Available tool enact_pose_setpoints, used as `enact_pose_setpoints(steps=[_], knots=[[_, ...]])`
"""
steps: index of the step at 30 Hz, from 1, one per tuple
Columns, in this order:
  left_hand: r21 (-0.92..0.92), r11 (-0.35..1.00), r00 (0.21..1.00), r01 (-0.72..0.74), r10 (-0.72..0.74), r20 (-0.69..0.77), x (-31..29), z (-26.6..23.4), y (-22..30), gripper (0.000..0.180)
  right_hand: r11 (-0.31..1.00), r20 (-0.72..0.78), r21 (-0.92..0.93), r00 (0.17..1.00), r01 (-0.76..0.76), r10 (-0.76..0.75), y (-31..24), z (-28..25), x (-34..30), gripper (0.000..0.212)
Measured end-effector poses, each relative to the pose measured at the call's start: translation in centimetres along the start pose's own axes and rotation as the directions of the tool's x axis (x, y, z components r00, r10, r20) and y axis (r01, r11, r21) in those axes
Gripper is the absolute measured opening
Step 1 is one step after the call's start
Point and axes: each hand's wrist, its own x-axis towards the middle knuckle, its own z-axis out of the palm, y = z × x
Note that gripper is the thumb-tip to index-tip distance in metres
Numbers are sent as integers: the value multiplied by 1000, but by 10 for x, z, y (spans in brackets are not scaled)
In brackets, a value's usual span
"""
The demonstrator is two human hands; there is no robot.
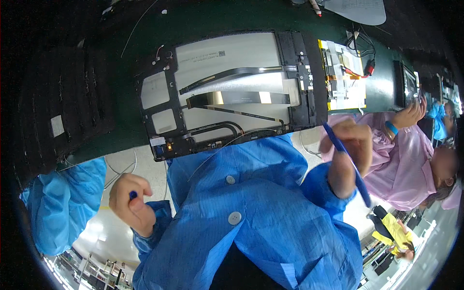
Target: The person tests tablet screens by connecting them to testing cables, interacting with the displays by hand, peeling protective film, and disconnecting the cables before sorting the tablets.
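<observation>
My right hand [350, 154] is closed around a long, flat blue pry stick [357, 179], held in the air just off the bench edge. On the left, my left hand [131, 203] is curled in a loose fist, and the round end of a small dark blue stick [133, 195] shows between its fingers. The rest of that stick is hidden. Between and beyond both hands lies an opened tablet-like device frame [232, 58] with a silvery inner plate. Black flat ribbon cables [241, 98] run across it. Neither hand touches the frame.
Right of the frame lies a taped panel [345, 77] with a red clip lead [369, 68]. A black rack [63, 96] stands at left. A co-worker in pink [396, 154] works at right; a light blue sleeve [67, 208] is at left. A pale tool [357, 9] lies far back.
</observation>
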Motion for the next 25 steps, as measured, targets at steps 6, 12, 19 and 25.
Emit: enact_pose_setpoints(steps=[6, 12, 19, 25], knots=[[398, 886, 970, 236, -236, -49, 6, 20, -2, 35, 946, -267, -325, 961, -23, -68, 25, 34, 9, 15], [265, 946, 975, 188, -147, -167, 21, 28, -6, 41, 858, -252, -514, 957, -8, -142, 25, 40, 13, 21], [100, 985, 980, 143, -126, -156, 27, 37, -4, 42, 855, -208, -518, 967, 17, -145, 24, 37, 12, 21], [172, 983, 998, -60, 63, -11, 40, 42, 0, 48, 849, -179, -528, 977, 7, -118, 26, 33, 9, 19]])
